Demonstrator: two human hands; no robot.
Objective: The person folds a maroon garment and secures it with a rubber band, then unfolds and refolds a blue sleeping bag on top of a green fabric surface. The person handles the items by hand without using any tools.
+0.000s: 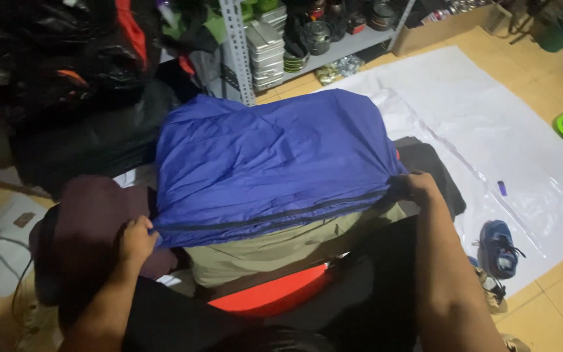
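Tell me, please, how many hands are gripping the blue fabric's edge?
2: the left hand pinches the blue fabric at its near-left corner, the right hand at its near-right corner.

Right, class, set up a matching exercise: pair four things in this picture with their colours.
Things:
1. sleeping bag gripped by left hand and right hand
2. sheet on the floor
3. shoe
4. bucket

Colours:
A. white
B. green
C. blue and black
D. blue with olive lining

Pairs: 1-D, 2-A, 3-C, 4-B
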